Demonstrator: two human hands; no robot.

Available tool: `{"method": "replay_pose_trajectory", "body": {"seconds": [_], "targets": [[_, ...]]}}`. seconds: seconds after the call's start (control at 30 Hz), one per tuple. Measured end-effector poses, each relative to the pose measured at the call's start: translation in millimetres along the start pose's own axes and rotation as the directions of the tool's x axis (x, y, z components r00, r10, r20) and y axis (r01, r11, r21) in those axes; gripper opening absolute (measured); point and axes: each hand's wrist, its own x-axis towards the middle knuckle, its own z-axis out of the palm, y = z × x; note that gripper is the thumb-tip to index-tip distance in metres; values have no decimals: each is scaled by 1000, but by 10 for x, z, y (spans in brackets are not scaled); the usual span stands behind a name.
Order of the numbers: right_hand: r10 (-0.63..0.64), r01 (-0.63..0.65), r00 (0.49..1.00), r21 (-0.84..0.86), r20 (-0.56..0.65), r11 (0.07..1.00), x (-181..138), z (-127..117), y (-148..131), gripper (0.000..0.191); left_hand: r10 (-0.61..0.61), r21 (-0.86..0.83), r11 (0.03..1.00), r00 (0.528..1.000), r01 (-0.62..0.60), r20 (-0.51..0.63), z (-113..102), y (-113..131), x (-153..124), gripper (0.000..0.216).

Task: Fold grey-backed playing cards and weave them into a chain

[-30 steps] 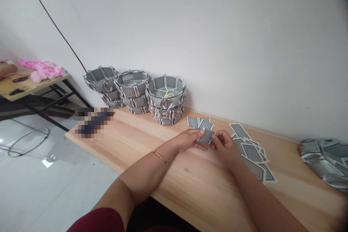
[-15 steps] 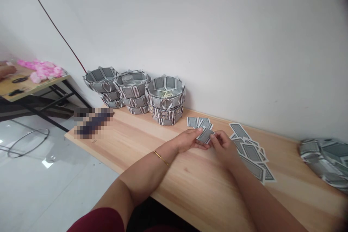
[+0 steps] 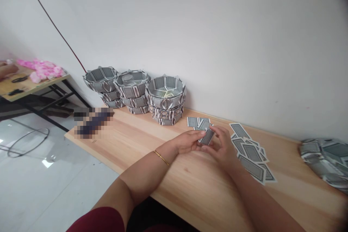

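Between my two hands, above the wooden table, is a grey patterned card (image 3: 207, 137) with a pale dotted edge. My left hand (image 3: 189, 141) pinches it from the left, thumb on top. My right hand (image 3: 221, 144) grips its right side with thumb and fingers. Just behind the hands lie a few similar cards (image 3: 193, 121), overlapping. To the right of my right hand spreads a loose pile of larger grey cards with white borders (image 3: 251, 152).
Three stacks of round baskets folded from the same cards, one stack (image 3: 166, 101) nearest, stand along the wall. Another such basket (image 3: 323, 159) sits at the table's right end. At far left, a person's hand (image 3: 8, 70) is near pink material (image 3: 45, 69) on another table.
The card has been turned to a steeper angle between my hands. My right-hand fingers have moved up around its upper and right edges.
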Motion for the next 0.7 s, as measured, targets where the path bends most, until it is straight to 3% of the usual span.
{"method": "replay_pose_trajectory", "body": {"seconds": [0.07, 0.17, 0.5, 0.6, 0.7], "targets": [[-58, 58, 998, -76, 12, 995, 7, 3, -12, 64, 0, 7, 1000, 1000, 0, -4, -10, -17, 11, 45], [-64, 66, 998, -122, 26, 990, 7, 10, -16, 55, -26, 40, 999, 1000, 26, -1, -24, -27, 11, 47], [-68, 69, 997, -17, 44, 997, -3, -9, -21, 50, -36, 88, 996, 997, 31, 61, -1, 39, -48, 44], [-57, 57, 998, 14, 30, 998, -6, 23, 0, 53, 74, 206, 976, 997, -66, -33, -17, 21, -3, 54], [41, -42, 999, 74, 12, 996, -14, 53, 61, 54, 279, 482, 858, 950, -180, -142, -47, 19, 38, 67]]}}
